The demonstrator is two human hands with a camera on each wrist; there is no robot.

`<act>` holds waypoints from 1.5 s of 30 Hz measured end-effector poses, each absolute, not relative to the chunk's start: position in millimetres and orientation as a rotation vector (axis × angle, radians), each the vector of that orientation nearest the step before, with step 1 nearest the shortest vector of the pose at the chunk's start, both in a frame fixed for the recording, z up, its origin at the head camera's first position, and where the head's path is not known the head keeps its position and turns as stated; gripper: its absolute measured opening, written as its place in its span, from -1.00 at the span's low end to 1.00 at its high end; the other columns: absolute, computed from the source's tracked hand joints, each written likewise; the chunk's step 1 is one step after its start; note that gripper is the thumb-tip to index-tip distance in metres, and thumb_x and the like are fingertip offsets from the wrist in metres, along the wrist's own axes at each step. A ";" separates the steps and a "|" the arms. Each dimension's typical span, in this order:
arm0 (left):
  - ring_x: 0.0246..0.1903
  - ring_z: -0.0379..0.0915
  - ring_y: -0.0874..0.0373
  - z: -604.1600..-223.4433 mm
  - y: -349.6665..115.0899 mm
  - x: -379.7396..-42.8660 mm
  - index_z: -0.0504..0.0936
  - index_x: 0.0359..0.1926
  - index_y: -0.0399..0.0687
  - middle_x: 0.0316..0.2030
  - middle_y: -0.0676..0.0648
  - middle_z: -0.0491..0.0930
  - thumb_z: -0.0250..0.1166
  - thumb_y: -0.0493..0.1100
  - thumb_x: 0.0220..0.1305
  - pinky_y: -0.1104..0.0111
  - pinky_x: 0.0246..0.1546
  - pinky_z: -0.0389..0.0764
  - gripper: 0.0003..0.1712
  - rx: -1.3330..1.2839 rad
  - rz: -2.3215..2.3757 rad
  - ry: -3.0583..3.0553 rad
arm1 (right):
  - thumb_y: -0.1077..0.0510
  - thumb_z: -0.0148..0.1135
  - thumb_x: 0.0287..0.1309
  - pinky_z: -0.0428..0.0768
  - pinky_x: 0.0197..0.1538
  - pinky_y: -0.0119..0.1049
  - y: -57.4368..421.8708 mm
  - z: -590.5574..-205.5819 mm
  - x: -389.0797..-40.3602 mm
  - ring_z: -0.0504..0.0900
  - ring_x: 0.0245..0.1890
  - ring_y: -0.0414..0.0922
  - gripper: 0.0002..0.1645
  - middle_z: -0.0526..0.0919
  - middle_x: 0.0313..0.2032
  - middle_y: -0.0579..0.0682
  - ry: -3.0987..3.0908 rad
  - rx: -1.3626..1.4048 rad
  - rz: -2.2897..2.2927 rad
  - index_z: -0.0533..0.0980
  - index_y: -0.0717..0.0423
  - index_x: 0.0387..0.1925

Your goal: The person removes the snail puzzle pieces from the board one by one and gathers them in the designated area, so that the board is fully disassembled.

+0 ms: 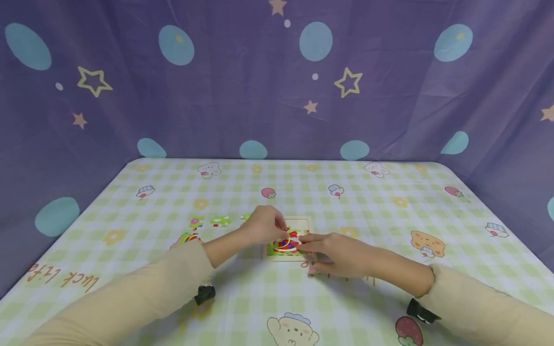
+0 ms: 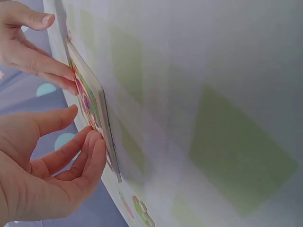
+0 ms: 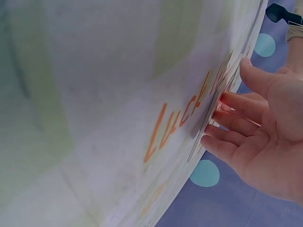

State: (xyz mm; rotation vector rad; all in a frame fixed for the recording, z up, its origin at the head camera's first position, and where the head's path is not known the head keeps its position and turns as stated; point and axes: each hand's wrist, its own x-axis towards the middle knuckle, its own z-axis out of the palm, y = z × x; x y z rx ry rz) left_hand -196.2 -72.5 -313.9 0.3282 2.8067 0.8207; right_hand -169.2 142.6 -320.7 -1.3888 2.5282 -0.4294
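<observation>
A jigsaw puzzle with red, green and blue parts lies in a shallow light wooden tray, whose far part shows bare board. Over its left side bends my left hand. In the left wrist view its fingertips touch the puzzle near the tray's edge, while the thumb stands apart, with no piece visible between them. From the right reaches my right hand; its extended fingers rest on the puzzle's right side. The right wrist view shows those fingers over the tray's edge, with the thumb spread away.
Left of the tray lie several loose puzzle pieces, among them a green one with a pink flower, a green one and a red and green one partly behind the left sleeve. A checked cloth covers the table; a purple curtain hangs behind.
</observation>
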 end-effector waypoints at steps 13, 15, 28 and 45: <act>-0.51 0.41 0.21 -310.7 -69.1 -195.5 0.62 -0.47 -0.11 -0.52 0.00 0.58 0.44 -0.18 0.07 0.50 -0.51 0.41 -0.85 0.204 0.921 2.752 | 0.02 0.23 0.23 0.54 0.19 -0.09 143.2 -322.2 -167.3 0.40 0.32 0.13 -0.40 0.40 0.31 0.21 2.542 -1.421 -0.441 0.42 0.17 0.25; -0.53 0.39 0.23 -310.7 -68.9 -195.7 0.62 -0.48 -0.11 -0.55 0.02 0.56 0.44 -0.19 0.06 0.51 -0.53 0.39 -0.85 0.177 0.958 2.739 | 0.01 0.23 0.23 0.54 0.20 -0.08 143.1 -322.5 -167.3 0.40 0.32 0.12 -0.40 0.41 0.31 0.21 2.545 -1.424 -0.440 0.43 0.17 0.25; -0.54 0.62 0.19 -314.8 -64.1 -197.7 0.63 -0.39 -0.20 -0.49 -0.10 0.68 0.40 -0.32 0.07 0.47 -0.45 0.62 -0.91 -0.063 1.273 2.546 | 0.00 0.23 0.22 0.52 0.22 -0.06 142.8 -322.7 -167.4 0.41 0.32 0.11 -0.39 0.41 0.30 0.21 2.554 -1.425 -0.435 0.43 0.18 0.24; -0.65 0.62 0.24 -316.5 -76.8 -203.1 0.71 -0.46 -0.21 -0.63 -0.05 0.65 0.48 -0.36 -0.09 0.44 -0.47 0.67 -0.89 -0.220 1.475 2.502 | 0.01 0.24 0.21 0.51 0.23 -0.08 142.4 -323.1 -168.5 0.39 0.34 0.09 -0.39 0.42 0.31 0.18 2.559 -1.412 -0.434 0.43 0.16 0.25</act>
